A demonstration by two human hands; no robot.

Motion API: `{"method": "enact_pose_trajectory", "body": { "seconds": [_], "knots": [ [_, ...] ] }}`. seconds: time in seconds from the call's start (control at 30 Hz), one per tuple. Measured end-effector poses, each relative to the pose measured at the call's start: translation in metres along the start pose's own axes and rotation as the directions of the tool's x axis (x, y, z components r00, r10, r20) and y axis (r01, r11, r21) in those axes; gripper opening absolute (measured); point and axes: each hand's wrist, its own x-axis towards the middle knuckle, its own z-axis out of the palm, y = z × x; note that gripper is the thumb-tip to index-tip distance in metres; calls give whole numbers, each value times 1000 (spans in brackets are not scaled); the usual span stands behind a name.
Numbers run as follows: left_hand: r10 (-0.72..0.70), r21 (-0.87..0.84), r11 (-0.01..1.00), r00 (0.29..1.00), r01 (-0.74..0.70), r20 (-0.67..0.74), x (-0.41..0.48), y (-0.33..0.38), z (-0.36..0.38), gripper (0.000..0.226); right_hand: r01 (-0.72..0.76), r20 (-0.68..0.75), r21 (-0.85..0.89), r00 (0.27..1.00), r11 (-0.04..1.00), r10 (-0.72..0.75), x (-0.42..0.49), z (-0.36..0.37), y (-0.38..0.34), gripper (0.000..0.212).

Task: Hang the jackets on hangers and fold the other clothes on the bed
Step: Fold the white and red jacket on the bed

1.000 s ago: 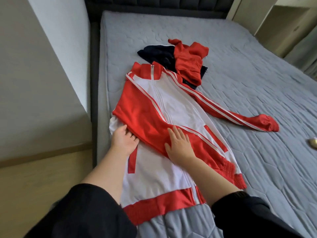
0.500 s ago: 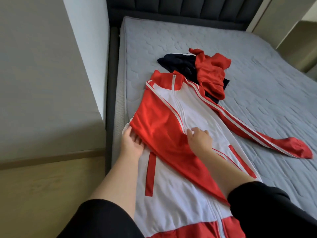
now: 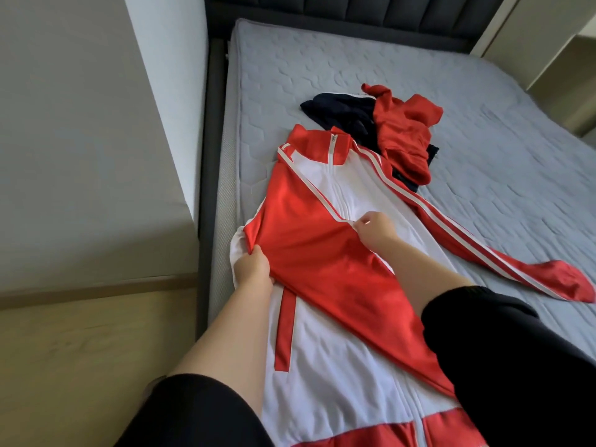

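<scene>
Nearest the camera, two forearms in pushed-up black sleeves [image 3: 503, 366] reached out over the near end of the bed [image 3: 503, 175]. A red and white jacket [image 3: 338, 366] lay zipped and face up along the bed's left edge, its red hem toward the near edge and its collar pointing at the far end. One red sleeve [image 3: 319, 253] was folded diagonally across the jacket's front. The left hand [image 3: 253, 269] gripped that sleeve's outer fold at the bed's left edge, fingers curled round the cloth. The right hand [image 3: 375, 229] pinched the sleeve's white-striped edge over the chest, just beside the zip. The other sleeve [image 3: 503, 259] stretched flat toward the bed's right edge. Beyond the collar, a crumpled red garment [image 3: 404, 137] rested on a dark navy garment [image 3: 335, 112], both lying against the jacket's shoulder. A dark padded headboard [image 3: 354, 11] closed the far end.
</scene>
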Motion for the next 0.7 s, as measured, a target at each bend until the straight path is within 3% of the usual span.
{"method": "enact_pose_trajectory", "body": {
  "seconds": [0.1,0.2,0.27,0.33,0.4,0.47,0.5,0.53,0.57,0.6,0.63,0.67,0.7],
  "knots": [
    [-39,-4,999,999,39,22,3,-1,-3,41,-94,92,114,992,989,84,-6,-5,2,30],
    [-264,118,961,956,250,125,-15,7,4,62,-204,244,130,955,970,168,-11,-12,15,31],
    [-338,209,930,925,301,171,-28,10,7,42,-140,315,24,941,990,126,-16,-15,23,28],
    [-334,273,916,935,294,114,-29,7,9,35,-72,223,-11,972,997,73,-17,-16,31,28],
    [-214,373,906,977,200,-4,-33,7,7,39,-73,38,12,997,997,73,-22,-16,38,31],
    [118,527,849,983,-28,-138,-41,7,5,40,-74,-144,31,986,997,78,-30,-14,45,25],
    [304,567,809,937,-157,-174,-47,7,3,35,-32,-226,10,974,999,34,-36,-12,51,25],
    [472,589,754,864,-292,-176,-55,9,5,32,48,-288,-31,956,998,-55,-42,-10,57,29],
    [644,636,629,758,-447,-104,-62,8,10,35,145,-318,-89,934,985,-166,-51,-8,62,33],
    [777,694,414,626,-589,68,-68,7,18,44,236,-314,-153,909,960,-274,-59,-5,66,37],
    [808,720,161,509,-675,297,-74,4,27,54,311,-274,-220,890,924,-365,-66,-1,70,42],
    [729,693,-43,452,-719,514,-79,-4,35,61,363,-202,-286,882,887,-426,-72,4,75,47],
    [567,677,-157,495,-719,658,-86,-10,40,65,379,-111,-350,891,857,-440,-80,9,78,51]
  ]
}}
